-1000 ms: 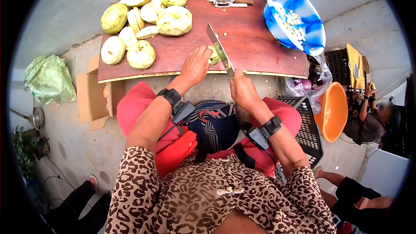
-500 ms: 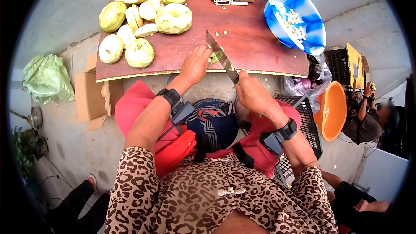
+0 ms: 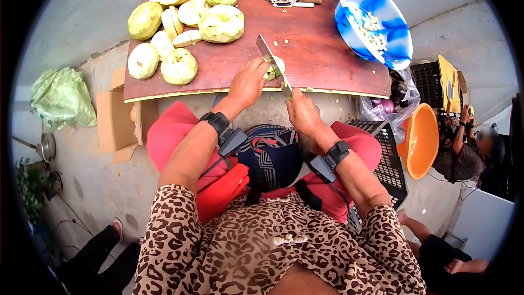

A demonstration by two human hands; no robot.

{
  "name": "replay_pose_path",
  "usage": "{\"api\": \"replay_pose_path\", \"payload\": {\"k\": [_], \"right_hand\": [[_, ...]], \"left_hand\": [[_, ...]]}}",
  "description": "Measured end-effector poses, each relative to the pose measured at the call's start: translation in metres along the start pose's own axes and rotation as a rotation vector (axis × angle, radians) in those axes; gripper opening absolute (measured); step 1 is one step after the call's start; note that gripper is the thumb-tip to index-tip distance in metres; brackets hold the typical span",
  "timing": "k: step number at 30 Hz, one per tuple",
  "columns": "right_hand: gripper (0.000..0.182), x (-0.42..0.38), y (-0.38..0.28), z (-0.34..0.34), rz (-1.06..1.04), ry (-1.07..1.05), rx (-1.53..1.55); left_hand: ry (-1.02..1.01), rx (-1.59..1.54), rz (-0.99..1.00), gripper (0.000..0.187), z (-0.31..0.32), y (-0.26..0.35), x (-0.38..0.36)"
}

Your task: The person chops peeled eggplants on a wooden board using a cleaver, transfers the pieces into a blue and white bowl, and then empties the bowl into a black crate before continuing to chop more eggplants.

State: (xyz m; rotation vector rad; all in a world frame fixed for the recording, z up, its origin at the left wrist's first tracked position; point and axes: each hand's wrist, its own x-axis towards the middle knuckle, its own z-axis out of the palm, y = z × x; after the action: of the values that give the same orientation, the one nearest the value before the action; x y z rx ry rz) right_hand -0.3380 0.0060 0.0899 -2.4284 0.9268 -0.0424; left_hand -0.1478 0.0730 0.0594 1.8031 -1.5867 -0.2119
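My left hand [image 3: 249, 82] is closed, its fingertips pressing a pale green vegetable piece [image 3: 278, 65] to the board near the front edge. My right hand [image 3: 303, 111] is closed around the handle of a kitchen knife [image 3: 268, 52]. The blade lies across the piece, just right of my left fingertips, its tip pointing away from me. How deep it cuts cannot be made out. A few small cut bits [image 3: 286, 41] lie beyond the knife. Several peeled, squash-like vegetables [image 3: 221, 23] sit at the back left, some whole and some cut into wedges [image 3: 186, 38].
A blue-and-white basin [image 3: 401, 30] holding diced pieces stands at the right of the red-brown table [image 3: 327, 54]. Peelers [image 3: 289, 1] lie at the back. Below right are an orange basin [image 3: 423, 142] and a black crate [image 3: 390, 158]. Another person [image 3: 461, 155] sits far right.
My right hand has moved left and slightly forward, bringing the knife across the vegetable piece. More of the piece now shows beside the blade. My left hand stays nearly in place.
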Motion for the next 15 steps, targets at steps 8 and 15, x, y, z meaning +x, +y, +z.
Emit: {"api": "replay_pose_path", "payload": {"k": [8, 15], "right_hand": [[0.023, -0.018, -0.026, -0.038, -0.060, 0.022, 0.006], [0.021, -0.025, -0.033, -0.051, -0.022, -0.087, -0.045]], "left_hand": [[0.000, -0.025, -0.071, 0.045, 0.004, -0.002, -0.003], [0.019, 0.003, -0.035, 0.044, 0.006, -0.005, -0.003]]}}
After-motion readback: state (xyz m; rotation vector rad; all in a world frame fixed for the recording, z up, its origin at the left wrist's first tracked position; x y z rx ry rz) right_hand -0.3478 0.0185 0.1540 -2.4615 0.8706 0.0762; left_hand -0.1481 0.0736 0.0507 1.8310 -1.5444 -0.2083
